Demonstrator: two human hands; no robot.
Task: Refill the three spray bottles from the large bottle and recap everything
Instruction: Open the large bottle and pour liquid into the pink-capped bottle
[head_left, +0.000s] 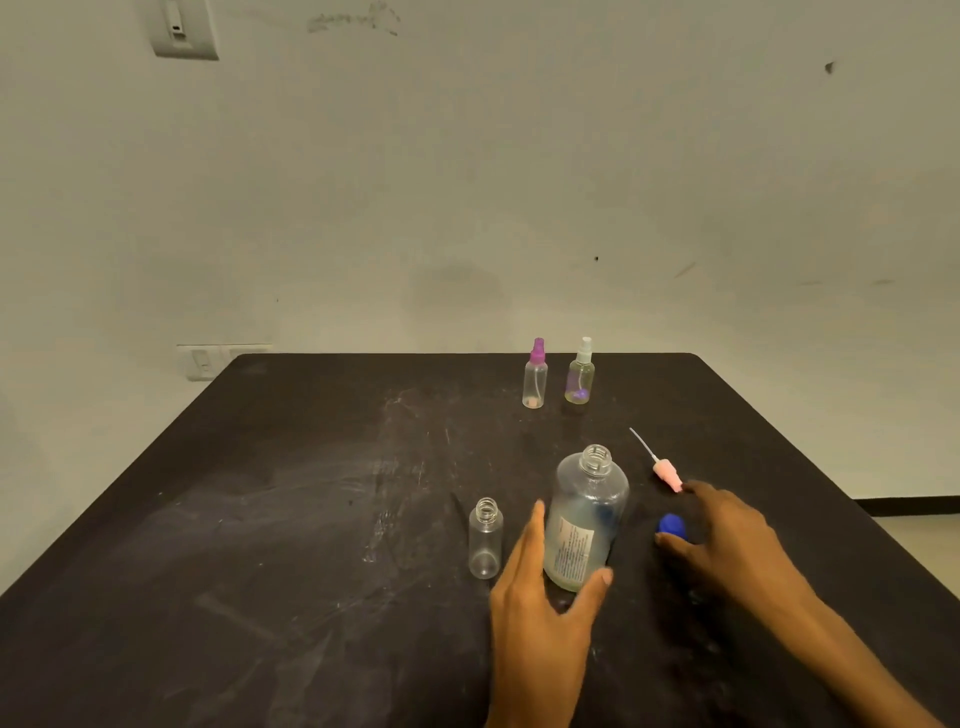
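Note:
The large frosted bottle (587, 514) stands uncapped on the black table (291, 519). My left hand (545, 587) cups its lower part, fingers on its left side and thumb at its base. A small clear spray bottle (485, 538) stands open just left of it. Its pink spray head (667, 474) with a thin tube lies on the table to the right. My right hand (727, 540) hovers with spread fingers over the blue cap (672, 525), thumb touching it. Two capped spray bottles stand at the back: one with a purple top (535, 375), one with a white top (580, 371).
The table's far edge runs close behind the two capped bottles, against a pale wall. Its right edge drops to the floor at the right. Pale scuff marks cover the table's left and middle.

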